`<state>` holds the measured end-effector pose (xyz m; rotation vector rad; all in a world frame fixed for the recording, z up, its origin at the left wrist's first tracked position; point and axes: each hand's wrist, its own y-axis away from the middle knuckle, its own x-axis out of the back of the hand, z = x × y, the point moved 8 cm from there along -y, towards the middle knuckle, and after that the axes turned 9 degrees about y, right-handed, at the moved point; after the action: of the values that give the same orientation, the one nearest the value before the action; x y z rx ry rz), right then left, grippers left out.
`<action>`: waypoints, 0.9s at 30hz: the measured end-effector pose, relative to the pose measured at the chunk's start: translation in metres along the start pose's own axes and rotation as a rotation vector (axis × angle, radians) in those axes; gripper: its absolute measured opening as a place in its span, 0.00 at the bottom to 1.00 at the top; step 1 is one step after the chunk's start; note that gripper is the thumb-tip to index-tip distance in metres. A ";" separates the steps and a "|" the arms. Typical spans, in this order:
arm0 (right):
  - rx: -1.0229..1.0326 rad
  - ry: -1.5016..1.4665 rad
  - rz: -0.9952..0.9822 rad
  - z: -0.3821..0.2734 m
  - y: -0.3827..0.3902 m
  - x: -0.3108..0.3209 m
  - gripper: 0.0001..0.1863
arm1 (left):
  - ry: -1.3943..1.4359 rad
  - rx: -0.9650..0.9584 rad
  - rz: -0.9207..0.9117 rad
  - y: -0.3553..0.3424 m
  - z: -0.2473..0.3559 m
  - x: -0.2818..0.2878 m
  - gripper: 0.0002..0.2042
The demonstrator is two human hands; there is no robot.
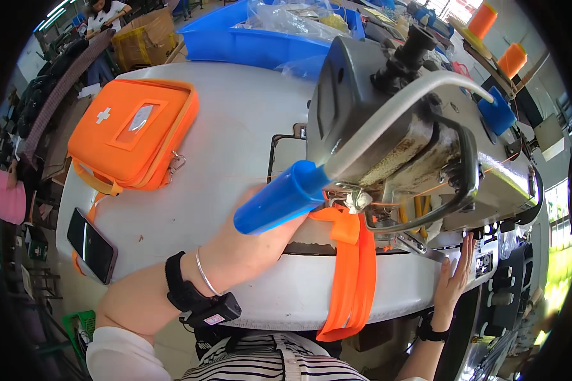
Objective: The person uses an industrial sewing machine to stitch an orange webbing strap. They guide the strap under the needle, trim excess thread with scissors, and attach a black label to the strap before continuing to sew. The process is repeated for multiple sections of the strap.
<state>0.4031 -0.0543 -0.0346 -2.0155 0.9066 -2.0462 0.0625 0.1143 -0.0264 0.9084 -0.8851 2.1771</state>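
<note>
Fingers (468, 253) of the right hand (452, 279) straight and close together, thumb apart, at the right end of the worktop (229, 146), beside the base of the sewing machine (419, 146). Over the curved front edge, an orange strap (343, 286), doubled into two lengths side by side, coming from under the machine's head and folded at its low end. Broad open room between machine and orange case (124, 130); tighter at the left edge, with a phone (92, 246) close to the rim. By count: one strap, one case, one phone, one blue bin (254, 47) behind, two orange thread cones (483, 21) at upper right. Left hand (264, 246) near the strap's upper end, partly behind a blue sleeve (279, 198) on a grey hose (388, 124); fingers hidden, impossible to tell whether pinching or spread.
</note>
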 end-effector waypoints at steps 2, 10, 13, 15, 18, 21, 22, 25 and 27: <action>0.008 0.043 0.038 -0.006 0.000 0.004 0.35 | -0.028 -0.001 -0.018 0.003 -0.002 -0.005 0.23; -0.059 -0.018 0.274 0.015 -0.021 0.055 0.29 | -0.100 -0.006 -0.075 0.005 0.001 -0.013 0.25; -0.030 0.024 0.387 0.039 -0.071 0.097 0.28 | -0.070 0.028 -0.093 0.004 0.001 -0.010 0.24; -0.027 -0.036 0.417 0.072 -0.115 0.118 0.27 | -0.075 0.035 -0.082 0.005 0.000 -0.009 0.24; -0.177 -0.214 0.399 0.159 -0.190 0.134 0.25 | -0.028 0.024 -0.049 0.005 -0.001 -0.008 0.24; -0.179 -0.083 0.332 0.269 -0.237 0.132 0.24 | 0.086 0.020 -0.035 -0.004 0.002 -0.007 0.22; -0.214 -0.119 0.330 0.274 -0.234 0.119 0.24 | 0.108 0.044 -0.031 -0.005 0.001 -0.003 0.21; -0.315 -0.207 0.327 0.281 -0.217 0.095 0.26 | 0.202 0.006 0.063 -0.004 -0.005 0.001 0.17; -0.499 -0.280 0.382 0.295 -0.191 0.079 0.26 | 0.346 0.048 0.130 -0.005 -0.006 0.006 0.14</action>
<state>0.7335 -0.0329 0.1072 -2.0557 1.7036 -1.3905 0.0603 0.1233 -0.0240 0.4821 -0.7401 2.3803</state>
